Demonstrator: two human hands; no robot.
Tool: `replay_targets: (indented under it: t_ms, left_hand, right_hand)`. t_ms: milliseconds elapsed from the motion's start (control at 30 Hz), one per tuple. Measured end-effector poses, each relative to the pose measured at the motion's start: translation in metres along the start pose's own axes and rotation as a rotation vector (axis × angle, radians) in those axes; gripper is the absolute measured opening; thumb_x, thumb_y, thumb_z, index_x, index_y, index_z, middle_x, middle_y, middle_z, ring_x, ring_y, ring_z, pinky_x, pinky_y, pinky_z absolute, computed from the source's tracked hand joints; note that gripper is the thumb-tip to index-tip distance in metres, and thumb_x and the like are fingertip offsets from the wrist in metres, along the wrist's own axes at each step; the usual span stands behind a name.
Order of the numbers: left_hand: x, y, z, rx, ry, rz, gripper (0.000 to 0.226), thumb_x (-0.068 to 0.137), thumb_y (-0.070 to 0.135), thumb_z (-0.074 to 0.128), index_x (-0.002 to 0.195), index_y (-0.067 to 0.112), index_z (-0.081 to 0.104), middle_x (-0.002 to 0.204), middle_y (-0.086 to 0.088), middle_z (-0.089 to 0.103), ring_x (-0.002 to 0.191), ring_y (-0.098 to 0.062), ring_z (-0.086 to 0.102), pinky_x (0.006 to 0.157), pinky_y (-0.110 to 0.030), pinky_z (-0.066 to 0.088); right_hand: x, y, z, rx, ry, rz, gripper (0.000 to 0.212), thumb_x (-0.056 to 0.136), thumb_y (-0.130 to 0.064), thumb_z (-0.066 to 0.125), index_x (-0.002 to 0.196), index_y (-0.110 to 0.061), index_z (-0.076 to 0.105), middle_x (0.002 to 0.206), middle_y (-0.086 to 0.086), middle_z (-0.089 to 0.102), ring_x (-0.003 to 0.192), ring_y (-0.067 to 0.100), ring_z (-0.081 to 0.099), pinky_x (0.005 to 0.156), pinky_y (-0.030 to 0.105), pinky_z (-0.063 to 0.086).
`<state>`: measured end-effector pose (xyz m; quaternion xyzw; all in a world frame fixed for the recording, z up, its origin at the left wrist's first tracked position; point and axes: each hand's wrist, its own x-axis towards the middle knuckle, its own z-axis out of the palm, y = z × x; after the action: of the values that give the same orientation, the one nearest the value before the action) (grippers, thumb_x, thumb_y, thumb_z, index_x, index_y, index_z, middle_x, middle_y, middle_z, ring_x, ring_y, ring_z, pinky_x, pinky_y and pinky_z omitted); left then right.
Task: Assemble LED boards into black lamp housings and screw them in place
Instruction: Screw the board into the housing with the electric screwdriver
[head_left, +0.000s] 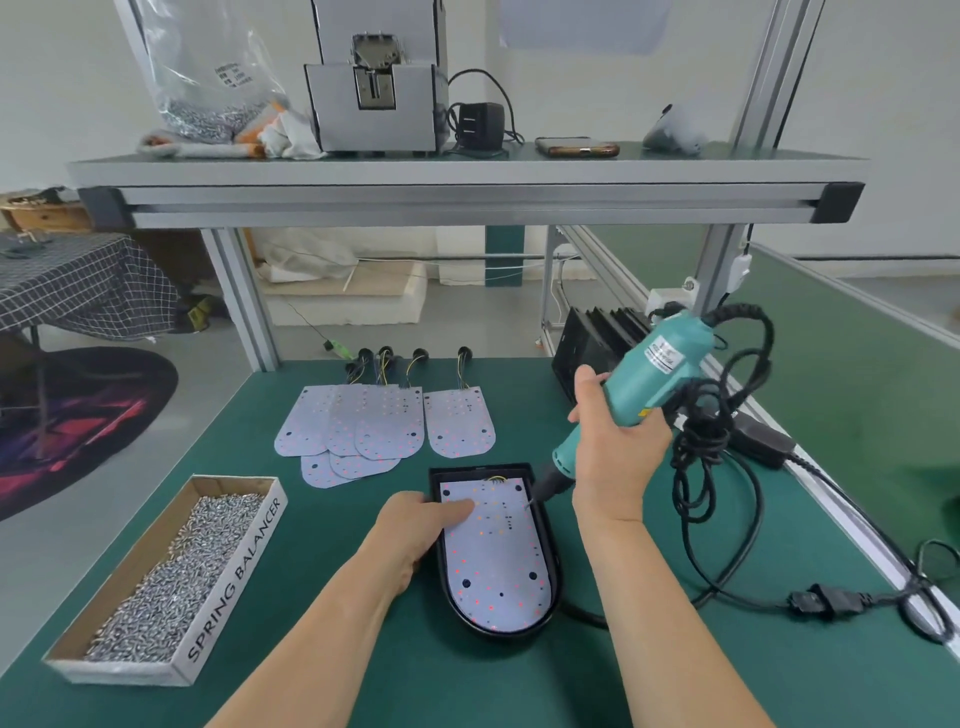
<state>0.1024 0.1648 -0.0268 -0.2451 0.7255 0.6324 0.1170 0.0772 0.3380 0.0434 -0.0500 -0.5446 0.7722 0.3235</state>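
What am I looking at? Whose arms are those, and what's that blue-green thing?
The camera sits on a person's head, so you see their own arms from above. Their left hand presses on a white LED board dotted with tiny lights lying in a black oval lamp housing. Their right hand grips a teal electric screwdriver, its tip at the board's far right corner. On the green table lie more white boards with wires and a cardboard box full of silver screws.
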Motion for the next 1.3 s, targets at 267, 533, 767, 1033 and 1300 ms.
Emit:
replay_targets:
  t_ms: [267, 533, 767, 1033, 1300]
  left_hand:
    - [-0.024, -0.007, -0.027, -0.622, 0.066, -0.094, 0.005, 0.098, 0.001, 0.055, 0.097, -0.003, 0.052, 0.076, -0.013, 0.05, 0.061, -0.018, 0.047, 0.045, -0.024, 0.042]
    - [-0.062, -0.019, -0.045, -0.886, -0.094, -0.037, 0.02, 0.098, -0.017, 0.036, 0.106, -0.015, 0.054, 0.101, -0.031, 0.065, 0.084, -0.029, 0.071, 0.059, -0.024, 0.061]
    - [-0.087, -0.011, -0.029, -0.738, -0.158, -0.026, 0.018, 0.087, 0.015, 0.071, 0.086, -0.002, 0.064, 0.062, -0.007, 0.062, 0.043, -0.006, 0.052, 0.033, -0.012, 0.039]
    - [-0.102, -0.018, -0.01, -0.892, -0.299, -0.117, 0.027, 0.073, 0.005, 0.072, 0.095, -0.007, 0.064, 0.07, -0.015, 0.064, 0.047, -0.011, 0.055, 0.034, -0.013, 0.039]
    - [-0.105, -0.028, -0.007, -0.889, -0.38, -0.136, 0.035, 0.071, -0.002, 0.07, 0.104, -0.009, 0.061, 0.086, -0.024, 0.071, 0.059, -0.017, 0.068, 0.041, -0.015, 0.049]
  right_hand:
    - [-0.024, -0.002, -0.023, 0.197, 0.227, 0.349, 0.022, 0.088, -0.029, 0.074, 0.083, -0.022, 0.054, 0.056, -0.012, 0.053, 0.053, 0.007, 0.05, 0.062, 0.03, 0.042]
    - [-0.042, -0.019, -0.028, 0.229, 0.141, 0.296, 0.019, 0.087, -0.033, 0.069, 0.076, -0.024, 0.056, 0.06, -0.013, 0.057, 0.056, 0.007, 0.053, 0.051, 0.021, 0.045]
    - [-0.056, -0.03, -0.024, 0.212, 0.172, 0.26, 0.032, 0.083, -0.036, 0.067, 0.052, -0.036, 0.06, 0.062, -0.008, 0.054, 0.055, 0.01, 0.05, 0.062, 0.033, 0.044]
    - [-0.06, -0.041, -0.024, 0.252, 0.191, 0.238, 0.034, 0.088, -0.03, 0.067, 0.055, -0.031, 0.058, 0.061, -0.008, 0.054, 0.053, 0.009, 0.05, 0.049, 0.021, 0.044]
    - [-0.062, -0.042, -0.025, 0.233, 0.166, 0.173, 0.028, 0.086, -0.03, 0.067, 0.059, -0.032, 0.059, 0.065, -0.005, 0.053, 0.059, 0.012, 0.05, 0.06, 0.029, 0.044]
